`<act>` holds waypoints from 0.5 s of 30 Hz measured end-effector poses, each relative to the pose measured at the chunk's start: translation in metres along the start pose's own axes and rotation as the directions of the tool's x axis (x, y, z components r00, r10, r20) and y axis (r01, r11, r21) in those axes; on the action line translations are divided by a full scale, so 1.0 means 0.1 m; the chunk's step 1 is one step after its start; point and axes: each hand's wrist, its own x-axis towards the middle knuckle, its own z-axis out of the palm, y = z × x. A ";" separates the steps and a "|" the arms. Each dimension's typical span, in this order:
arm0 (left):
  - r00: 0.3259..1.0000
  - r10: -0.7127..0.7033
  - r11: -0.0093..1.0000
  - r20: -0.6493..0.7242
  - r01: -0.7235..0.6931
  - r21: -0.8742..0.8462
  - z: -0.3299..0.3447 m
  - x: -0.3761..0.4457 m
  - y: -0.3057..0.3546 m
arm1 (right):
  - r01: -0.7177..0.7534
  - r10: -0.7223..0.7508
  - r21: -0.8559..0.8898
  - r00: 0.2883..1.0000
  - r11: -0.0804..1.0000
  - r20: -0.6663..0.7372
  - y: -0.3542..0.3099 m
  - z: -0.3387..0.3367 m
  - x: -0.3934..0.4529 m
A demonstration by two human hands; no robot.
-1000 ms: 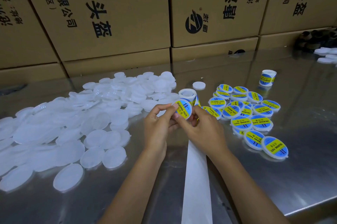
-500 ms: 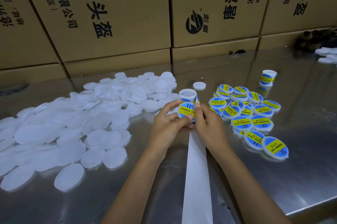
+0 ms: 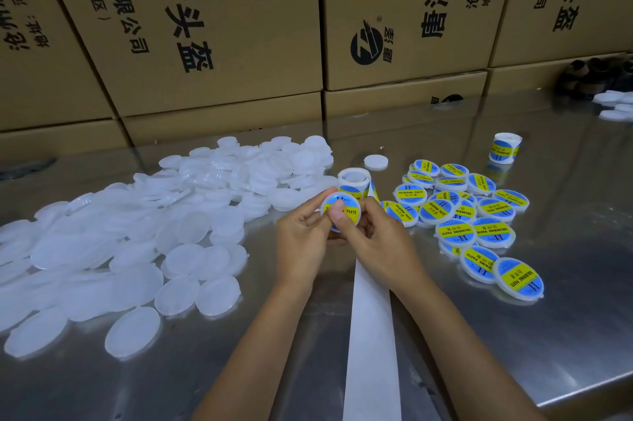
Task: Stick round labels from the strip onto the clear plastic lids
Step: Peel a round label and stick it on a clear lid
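A clear lid with a blue and yellow round label (image 3: 346, 206) is held up between both hands at the table's middle. My left hand (image 3: 301, 242) grips its left edge. My right hand (image 3: 373, 242) holds it from the right, thumb pressed on the label's face. Just behind stands the label roll (image 3: 354, 180), and its bare white backing strip (image 3: 371, 335) runs toward me between my forearms. Unlabelled clear lids (image 3: 137, 232) lie heaped on the left. Labelled lids (image 3: 472, 215) are piled on the right.
The table is shiny steel (image 3: 565, 335) with its front edge at lower right. Cardboard boxes (image 3: 205, 26) wall off the back. A second label roll (image 3: 505, 148) stands at the far right, a single lid (image 3: 375, 161) behind the first roll, more lids (image 3: 616, 107) at the right edge.
The lid has been turned between my hands so the label faces up more squarely. My right thumb has moved onto the label's face.
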 end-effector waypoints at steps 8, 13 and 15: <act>0.996 -0.073 0.995 -0.048 0.070 -0.074 -0.02 0.02 0.00 | 0.037 -0.036 -0.038 0.999 0.999 0.004 -0.03 0.00 -0.02; 0.998 -0.051 0.999 -0.029 0.051 0.014 -0.04 0.04 -0.01 | 0.001 -0.002 -0.030 0.999 1.000 -0.036 0.00 -0.04 -0.01; 0.999 -0.037 0.997 -0.024 0.038 0.060 -0.03 0.05 -0.01 | 0.010 -0.012 -0.034 0.999 0.999 -0.052 0.00 -0.04 0.00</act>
